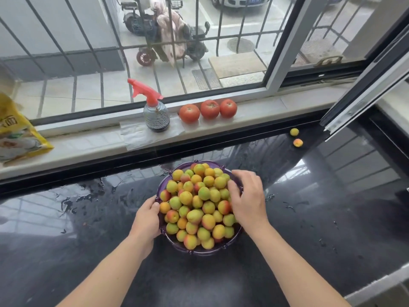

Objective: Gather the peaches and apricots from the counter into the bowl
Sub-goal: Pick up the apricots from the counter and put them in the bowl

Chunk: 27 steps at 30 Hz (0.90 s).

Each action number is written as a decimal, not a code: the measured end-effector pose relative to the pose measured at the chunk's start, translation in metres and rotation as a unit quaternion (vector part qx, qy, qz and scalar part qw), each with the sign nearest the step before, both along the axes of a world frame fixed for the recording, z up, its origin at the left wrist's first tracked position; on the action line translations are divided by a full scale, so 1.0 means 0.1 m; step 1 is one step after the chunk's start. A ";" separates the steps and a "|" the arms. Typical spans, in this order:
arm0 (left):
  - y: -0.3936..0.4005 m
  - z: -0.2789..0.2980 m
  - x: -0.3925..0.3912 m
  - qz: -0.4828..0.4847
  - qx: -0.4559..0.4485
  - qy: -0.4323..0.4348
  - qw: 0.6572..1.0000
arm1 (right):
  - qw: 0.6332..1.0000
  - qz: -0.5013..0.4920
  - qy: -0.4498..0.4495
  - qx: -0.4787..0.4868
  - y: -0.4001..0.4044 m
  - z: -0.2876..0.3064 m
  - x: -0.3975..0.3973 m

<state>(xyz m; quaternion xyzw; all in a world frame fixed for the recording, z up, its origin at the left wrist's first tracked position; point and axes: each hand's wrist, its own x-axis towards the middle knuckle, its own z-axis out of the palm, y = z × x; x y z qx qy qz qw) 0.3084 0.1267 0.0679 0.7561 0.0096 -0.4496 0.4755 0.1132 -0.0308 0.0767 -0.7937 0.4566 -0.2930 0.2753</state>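
- Purple bowl (200,251): stands on the wet black counter (332,218) near its window edge, heaped with apricots and peaches (197,204); a pile this high probably needs steadying.
- Left hand (147,218): grips the bowl's left rim, fingers curled over it, likely to keep the bowl from sliding.
- Right hand (247,196): rests on the heap's right side, fingers spread and slightly bent; whether a fruit lies under the palm cannot be told.
- Two stray apricots (296,137): lie well apart from the bowl, at the counter's far right by the window frame, not yet gathered.
- Windowsill (88,140): carries a spray bottle (156,114) and three tomatoes (208,109).
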 end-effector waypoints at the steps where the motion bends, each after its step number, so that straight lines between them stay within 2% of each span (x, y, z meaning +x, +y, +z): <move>1: -0.02 -0.01 -0.02 0.019 -0.007 0.002 1.000 | 0.999 -0.041 -0.010 0.013 -0.16 -0.07 -0.09; 3: -0.06 -0.05 -0.04 0.075 -0.022 0.017 0.997 | 0.993 -0.107 -0.005 0.049 -0.50 -0.23 -0.27; 6: -0.11 -0.10 -0.07 0.154 -0.037 0.070 0.985 | 0.979 -0.162 0.064 0.106 -1.05 -0.43 -0.56; 12: -0.18 -0.20 -0.08 0.180 -0.043 0.113 0.976 | 0.956 -0.201 0.168 0.131 -2.06 -0.53 -0.82; 18: -0.20 -0.29 -0.10 0.191 -0.039 0.099 0.976 | 0.944 -0.178 0.235 0.147 -2.50 -0.55 -0.85; 27: -0.16 -0.34 -0.03 0.188 -0.058 0.112 0.974 | 0.938 -0.129 0.282 0.157 -2.58 -0.66 -0.84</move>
